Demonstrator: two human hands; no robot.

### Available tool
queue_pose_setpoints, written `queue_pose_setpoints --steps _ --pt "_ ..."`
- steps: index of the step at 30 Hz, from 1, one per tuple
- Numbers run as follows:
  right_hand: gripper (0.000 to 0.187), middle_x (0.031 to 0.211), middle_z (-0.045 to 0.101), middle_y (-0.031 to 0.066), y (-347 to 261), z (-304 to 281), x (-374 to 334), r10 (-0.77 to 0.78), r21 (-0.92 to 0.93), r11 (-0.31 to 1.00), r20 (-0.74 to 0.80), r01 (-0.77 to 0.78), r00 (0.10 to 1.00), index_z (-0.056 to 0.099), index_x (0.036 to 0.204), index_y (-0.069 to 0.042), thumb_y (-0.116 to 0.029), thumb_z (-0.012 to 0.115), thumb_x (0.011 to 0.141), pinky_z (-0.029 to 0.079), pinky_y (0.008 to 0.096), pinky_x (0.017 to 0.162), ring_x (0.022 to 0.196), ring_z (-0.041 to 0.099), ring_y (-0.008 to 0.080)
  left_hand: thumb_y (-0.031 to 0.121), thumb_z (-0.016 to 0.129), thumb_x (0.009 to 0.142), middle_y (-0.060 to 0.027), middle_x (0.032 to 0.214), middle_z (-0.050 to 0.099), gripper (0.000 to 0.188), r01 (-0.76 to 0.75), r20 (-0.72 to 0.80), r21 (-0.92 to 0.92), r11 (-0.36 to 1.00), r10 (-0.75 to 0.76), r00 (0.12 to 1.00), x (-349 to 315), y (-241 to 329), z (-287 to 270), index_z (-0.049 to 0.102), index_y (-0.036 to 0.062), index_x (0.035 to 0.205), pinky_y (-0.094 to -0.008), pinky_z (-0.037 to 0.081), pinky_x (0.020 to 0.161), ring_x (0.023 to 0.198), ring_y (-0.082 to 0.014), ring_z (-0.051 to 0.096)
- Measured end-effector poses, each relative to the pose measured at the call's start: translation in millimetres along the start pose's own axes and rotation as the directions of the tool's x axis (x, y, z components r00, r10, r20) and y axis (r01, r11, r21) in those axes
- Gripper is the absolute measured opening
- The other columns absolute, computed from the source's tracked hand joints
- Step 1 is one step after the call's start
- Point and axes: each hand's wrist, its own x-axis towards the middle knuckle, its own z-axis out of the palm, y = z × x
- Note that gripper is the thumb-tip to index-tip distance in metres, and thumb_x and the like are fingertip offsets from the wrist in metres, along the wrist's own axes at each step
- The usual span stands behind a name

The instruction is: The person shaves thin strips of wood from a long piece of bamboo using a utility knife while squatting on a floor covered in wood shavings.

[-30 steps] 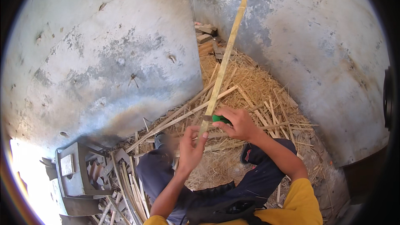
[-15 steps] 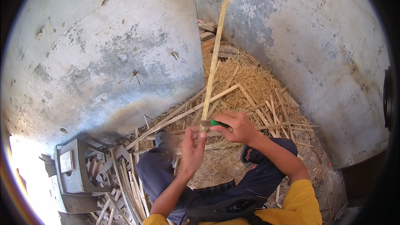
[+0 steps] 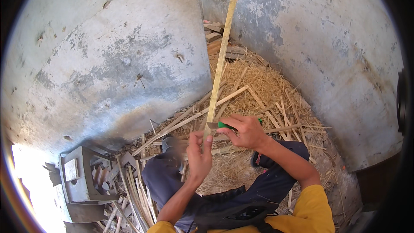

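Observation:
A long pale bamboo strip (image 3: 220, 69) rises from my hands toward the upper edge of the view, tilted slightly right. Its near end is pinched between the thumb and fingers of my left hand (image 3: 200, 155). My right hand (image 3: 246, 131) is closed around the green handle of a knife (image 3: 223, 125). The knife's short grey blade lies across the strip, just above my left fingertips. Most of the handle is covered by my right fingers, with a bit of green showing behind them.
Shavings (image 3: 258, 77) and loose strips heap up in the corner between two worn walls (image 3: 142, 39). At the left stands a grey metal frame (image 3: 79, 174) beside wood scraps and a bundle of strips (image 3: 140, 190). My bent legs flank the work.
The strip's lower part has shifted slightly left and shows more of its face. The knife blade lies a little more visibly across it. Both hands stay in nearly the same place.

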Motion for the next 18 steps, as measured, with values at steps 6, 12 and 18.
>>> queue_pose_setpoints --steps 6,12,18 --pt "0.026 0.075 0.067 0.0069 5.5 0.5 -1.1 -0.013 -0.010 1.000 -0.028 0.013 1.000 0.076 0.107 -0.011 -0.032 0.078 0.093 0.050 0.0371 0.050 0.059 0.067 0.0253 0.017 0.061 0.109 -0.0017 0.084 0.066 0.018 -0.028 0.011 0.036 0.999 0.028 1.000 -0.4 6.8 0.4 0.055 0.0005 0.113 -0.0238 0.038 0.058 0.070 -0.0043 0.051" --pt "0.027 0.076 0.067 0.0075 3.1 -3.4 1.4 -0.017 -0.031 0.999 -0.027 0.016 0.999 0.076 0.109 -0.010 -0.033 0.077 0.094 0.050 0.0373 0.049 0.059 0.067 0.0254 0.018 0.061 0.109 -0.0045 0.083 0.067 0.019 -0.056 -0.004 0.051 0.997 0.056 0.998 0.6 6.0 0.1 0.056 0.0000 0.112 -0.0267 0.040 0.058 0.069 -0.0075 0.053" --pt "0.025 0.078 0.070 0.0069 4.3 -6.6 8.6 -0.060 -0.045 0.997 -0.077 0.056 0.995 0.077 0.106 -0.008 -0.028 0.079 0.092 0.050 0.0357 0.049 0.057 0.066 0.0244 0.018 0.060 0.109 -0.0054 0.085 0.068 0.019 -0.070 0.003 0.048 0.996 0.070 0.998 4.7 11.7 1.3 0.056 -0.0004 0.112 -0.0266 0.040 0.057 0.070 -0.0076 0.054"
